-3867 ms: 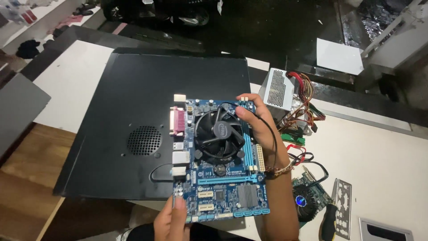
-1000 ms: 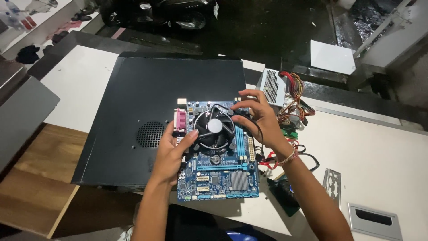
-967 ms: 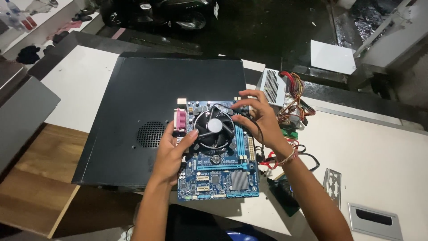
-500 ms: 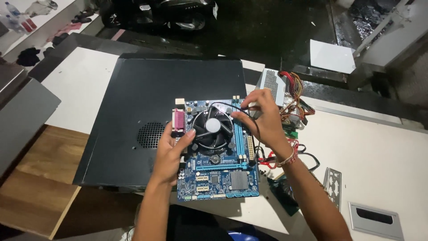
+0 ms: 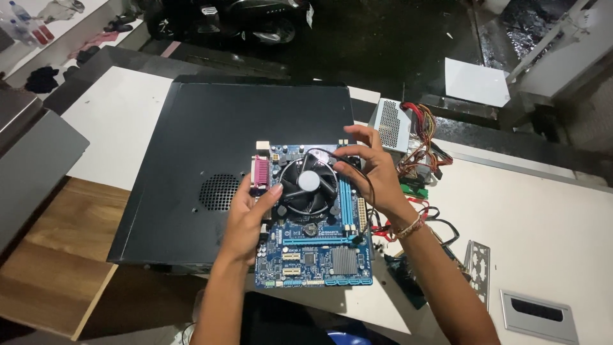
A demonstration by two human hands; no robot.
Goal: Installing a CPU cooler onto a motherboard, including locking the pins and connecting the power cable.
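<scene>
**Both hands on the cooler of a blue motherboard**

The left hand (image 5: 246,220) rests against the left side of the board, fingers curled loosely, with the thumb tip touching the rim of the black cooler fan (image 5: 308,185); it grips nothing fully. The right hand (image 5: 370,169) reaches in from the right, its fingertips pinched together at the fan's upper right edge on a thin black fan cable (image 5: 369,191) that loops down the right side of the board. A beaded bracelet (image 5: 408,227) sits on the right wrist.

The fan is mounted on the upper half of the blue motherboard (image 5: 316,255), which lies flat on the right front part of a black computer case (image 5: 191,140) and overhangs the case's front edge. The case lies on its side across a white desk (image 5: 543,223), its round vent grille (image 5: 219,191) just left of the board.

Near the desk's back edge, right of the case, stands a grey power supply (image 5: 391,124) with a bundle of coloured wires (image 5: 424,144). Towards the front right corner of the desk lie a metal port shield (image 5: 477,265) and a silver bracket (image 5: 539,314). A white sheet (image 5: 476,82) lies on the dark floor beyond.
</scene>
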